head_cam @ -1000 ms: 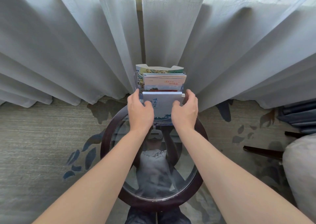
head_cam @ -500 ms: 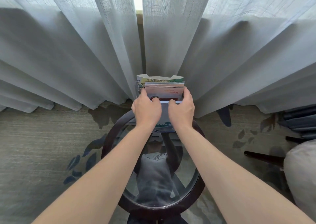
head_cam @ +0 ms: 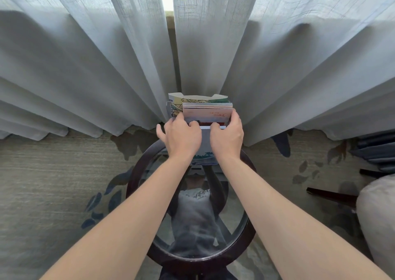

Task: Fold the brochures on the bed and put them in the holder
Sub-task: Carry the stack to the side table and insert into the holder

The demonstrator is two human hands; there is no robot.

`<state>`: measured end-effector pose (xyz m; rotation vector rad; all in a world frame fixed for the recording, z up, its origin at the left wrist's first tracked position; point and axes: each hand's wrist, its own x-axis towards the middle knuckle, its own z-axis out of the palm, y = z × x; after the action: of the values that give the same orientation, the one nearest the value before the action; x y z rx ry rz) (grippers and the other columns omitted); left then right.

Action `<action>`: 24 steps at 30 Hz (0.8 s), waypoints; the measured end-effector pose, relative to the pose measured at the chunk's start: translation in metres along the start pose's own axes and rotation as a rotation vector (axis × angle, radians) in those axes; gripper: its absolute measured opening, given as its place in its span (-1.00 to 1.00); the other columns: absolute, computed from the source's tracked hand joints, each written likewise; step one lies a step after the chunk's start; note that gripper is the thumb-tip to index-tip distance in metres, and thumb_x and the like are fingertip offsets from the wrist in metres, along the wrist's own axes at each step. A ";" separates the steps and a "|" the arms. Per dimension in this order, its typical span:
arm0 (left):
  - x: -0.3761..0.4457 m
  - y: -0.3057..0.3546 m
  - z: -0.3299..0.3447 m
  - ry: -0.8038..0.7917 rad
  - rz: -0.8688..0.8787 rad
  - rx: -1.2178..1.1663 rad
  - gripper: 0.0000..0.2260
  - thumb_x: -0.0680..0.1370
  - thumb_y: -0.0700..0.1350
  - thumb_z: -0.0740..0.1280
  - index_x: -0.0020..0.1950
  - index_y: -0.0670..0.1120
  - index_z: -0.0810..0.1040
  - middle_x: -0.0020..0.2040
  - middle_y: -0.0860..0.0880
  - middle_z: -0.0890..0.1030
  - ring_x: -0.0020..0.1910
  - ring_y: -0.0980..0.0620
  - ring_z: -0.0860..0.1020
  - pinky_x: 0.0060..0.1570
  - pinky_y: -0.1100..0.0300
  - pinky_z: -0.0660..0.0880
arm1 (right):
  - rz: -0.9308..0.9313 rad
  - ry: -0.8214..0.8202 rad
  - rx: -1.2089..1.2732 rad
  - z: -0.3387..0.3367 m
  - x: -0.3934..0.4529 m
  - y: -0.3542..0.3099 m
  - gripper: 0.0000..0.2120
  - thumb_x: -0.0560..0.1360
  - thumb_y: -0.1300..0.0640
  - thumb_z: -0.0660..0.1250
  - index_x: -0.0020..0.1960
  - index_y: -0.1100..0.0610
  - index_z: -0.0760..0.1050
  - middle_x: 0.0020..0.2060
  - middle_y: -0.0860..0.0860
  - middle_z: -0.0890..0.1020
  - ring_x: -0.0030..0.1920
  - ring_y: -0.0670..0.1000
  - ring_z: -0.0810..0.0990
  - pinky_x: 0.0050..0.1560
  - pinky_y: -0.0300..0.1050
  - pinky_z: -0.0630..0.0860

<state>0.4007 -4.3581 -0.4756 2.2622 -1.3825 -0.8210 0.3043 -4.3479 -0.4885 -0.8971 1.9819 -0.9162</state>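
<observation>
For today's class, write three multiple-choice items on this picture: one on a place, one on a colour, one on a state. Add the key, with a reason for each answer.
1. Where does the brochure holder stand?
A. on the round glass table
B. on the carpet
C. on a shelf

2. What colour is the table's rim?
A. white
B. dark brown
C. yellow

3. What are the hands doing?
A. hanging idle
B. both on the front brochures
C. pulling the curtain

Key:
1 A: the holder sits at the table's far edge, before the curtain.
2 B: a dark brown ring frames the glass.
3 B: the left hand and right hand curl their fingers over the front brochures.
</observation>
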 end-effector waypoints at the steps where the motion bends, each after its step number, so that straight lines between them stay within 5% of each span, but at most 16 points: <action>1: 0.000 0.001 0.001 0.008 0.006 0.006 -0.75 0.57 -0.08 0.20 0.19 -0.01 0.56 0.09 0.01 0.64 0.30 -0.05 0.46 0.53 -0.12 -0.12 | -0.002 0.003 0.001 0.000 -0.001 0.000 -0.41 0.53 0.20 0.29 0.53 0.00 0.26 0.39 -0.07 0.43 0.39 -0.05 0.37 0.41 0.02 0.41; 12: -0.001 -0.003 0.002 0.060 -0.006 -0.036 -0.72 0.56 -0.08 0.22 0.26 0.02 0.51 0.10 0.04 0.62 0.29 -0.02 0.44 0.53 -0.07 -0.09 | -0.092 0.068 -0.048 -0.011 0.006 -0.001 -0.61 0.59 0.09 0.26 0.40 0.06 0.43 0.23 -0.06 0.47 0.20 -0.05 0.49 0.24 -0.10 0.46; 19: 0.000 -0.004 0.000 0.144 -0.048 -0.111 -0.94 0.57 -0.06 0.27 0.03 0.04 0.43 0.08 0.06 0.56 0.18 -0.01 0.48 0.51 -0.06 -0.02 | -0.036 0.146 -0.068 -0.023 0.023 -0.008 -0.86 0.58 0.03 0.28 0.09 -0.05 0.58 0.04 -0.09 0.59 0.04 -0.04 0.56 0.05 -0.01 0.55; 24: 0.003 -0.006 0.000 0.096 -0.020 -0.103 -0.82 0.60 -0.08 0.23 0.17 0.10 0.49 0.19 0.10 0.58 0.25 0.03 0.46 0.51 -0.06 -0.09 | -0.028 0.143 -0.074 -0.023 0.028 -0.008 -0.88 0.57 0.01 0.30 0.05 -0.04 0.59 0.00 -0.06 0.64 0.03 -0.01 0.59 -0.02 -0.10 0.55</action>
<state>0.4056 -4.3580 -0.4797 2.2102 -1.2473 -0.7612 0.2740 -4.3680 -0.4814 -0.9249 2.1420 -0.9516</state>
